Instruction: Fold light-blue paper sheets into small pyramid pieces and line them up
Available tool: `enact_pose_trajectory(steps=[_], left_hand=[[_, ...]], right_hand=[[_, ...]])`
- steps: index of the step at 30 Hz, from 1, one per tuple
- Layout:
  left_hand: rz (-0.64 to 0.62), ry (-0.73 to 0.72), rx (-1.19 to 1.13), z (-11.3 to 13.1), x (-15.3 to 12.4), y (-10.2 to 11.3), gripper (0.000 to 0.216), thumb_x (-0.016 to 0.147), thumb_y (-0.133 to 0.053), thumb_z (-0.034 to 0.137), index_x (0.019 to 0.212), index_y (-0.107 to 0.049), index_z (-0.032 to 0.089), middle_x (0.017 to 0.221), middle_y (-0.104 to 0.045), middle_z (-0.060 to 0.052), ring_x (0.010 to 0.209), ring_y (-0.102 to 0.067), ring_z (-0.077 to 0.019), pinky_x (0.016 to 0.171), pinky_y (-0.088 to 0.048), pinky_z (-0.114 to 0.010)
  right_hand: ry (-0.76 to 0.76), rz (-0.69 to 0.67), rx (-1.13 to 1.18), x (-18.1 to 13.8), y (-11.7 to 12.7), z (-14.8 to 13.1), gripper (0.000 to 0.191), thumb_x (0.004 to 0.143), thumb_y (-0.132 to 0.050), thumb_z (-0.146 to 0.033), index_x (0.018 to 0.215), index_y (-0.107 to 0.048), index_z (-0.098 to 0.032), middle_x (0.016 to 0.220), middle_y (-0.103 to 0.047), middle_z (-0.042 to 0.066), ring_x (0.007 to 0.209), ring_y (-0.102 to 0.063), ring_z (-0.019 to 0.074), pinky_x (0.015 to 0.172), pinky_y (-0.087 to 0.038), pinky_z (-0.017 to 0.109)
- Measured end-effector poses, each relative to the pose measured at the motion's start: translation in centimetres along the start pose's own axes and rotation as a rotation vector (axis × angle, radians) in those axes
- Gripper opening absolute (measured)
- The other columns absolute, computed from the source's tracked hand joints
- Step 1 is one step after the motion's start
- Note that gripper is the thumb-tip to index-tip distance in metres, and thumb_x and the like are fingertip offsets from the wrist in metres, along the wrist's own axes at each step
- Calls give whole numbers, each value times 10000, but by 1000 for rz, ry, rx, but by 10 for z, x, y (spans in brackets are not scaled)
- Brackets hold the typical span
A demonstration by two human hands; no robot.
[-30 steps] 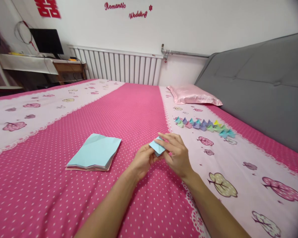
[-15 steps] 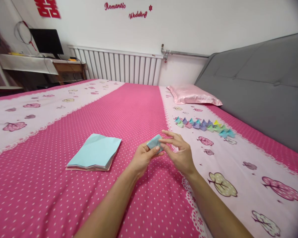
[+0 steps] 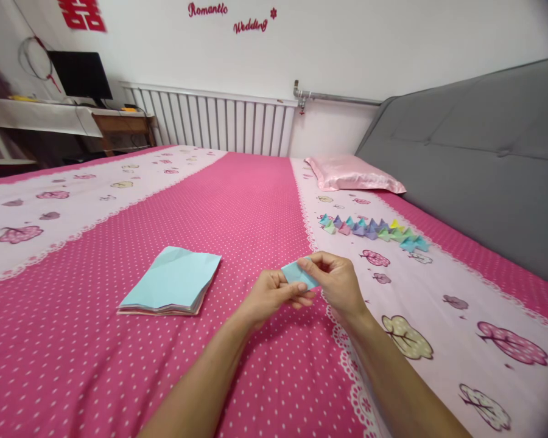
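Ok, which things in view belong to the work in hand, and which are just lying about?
Likely part of it:
held light-blue folded paper
square stack of paper sheets, light blue on top
rows of small multicoloured folded-paper shapes

Likely not part:
glossy pink rectangular pillow
flat black monitor

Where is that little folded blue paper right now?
In the head view, the folded blue paper is just right of centre, held between the left hand and right hand, to the right of the paper stack.
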State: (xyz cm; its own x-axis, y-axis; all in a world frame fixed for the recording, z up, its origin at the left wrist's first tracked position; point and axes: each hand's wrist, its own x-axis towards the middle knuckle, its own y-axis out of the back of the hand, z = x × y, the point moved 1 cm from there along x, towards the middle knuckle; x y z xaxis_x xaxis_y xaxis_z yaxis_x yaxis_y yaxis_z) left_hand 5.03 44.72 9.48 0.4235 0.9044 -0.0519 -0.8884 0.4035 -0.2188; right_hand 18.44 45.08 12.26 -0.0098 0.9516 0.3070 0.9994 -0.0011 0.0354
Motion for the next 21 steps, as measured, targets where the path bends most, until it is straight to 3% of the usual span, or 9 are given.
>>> enact_pose_trajectory(steps=[13, 21], left_hand=[[-52, -38, 12, 3, -3, 1, 286, 652, -715, 359, 721, -692, 82, 734, -711, -142, 599, -653, -154, 572, -487, -234], [-55, 43, -9, 5, -3, 0, 293, 621, -741, 346, 741, -678, 86, 744, -708, -129, 639, -655, -151, 595, -479, -232]], right_hand=[[-52, 38, 1, 2, -1, 5, 262, 670, -676, -390, 587, -614, -149, 512, -544, -22, 475, -455, 90, 468, -363, 219], [-106, 56, 68, 5, 0, 8, 237, 639, -708, -369, 628, -648, -140, 536, -569, -13, 496, -475, 92, 486, -387, 220]])
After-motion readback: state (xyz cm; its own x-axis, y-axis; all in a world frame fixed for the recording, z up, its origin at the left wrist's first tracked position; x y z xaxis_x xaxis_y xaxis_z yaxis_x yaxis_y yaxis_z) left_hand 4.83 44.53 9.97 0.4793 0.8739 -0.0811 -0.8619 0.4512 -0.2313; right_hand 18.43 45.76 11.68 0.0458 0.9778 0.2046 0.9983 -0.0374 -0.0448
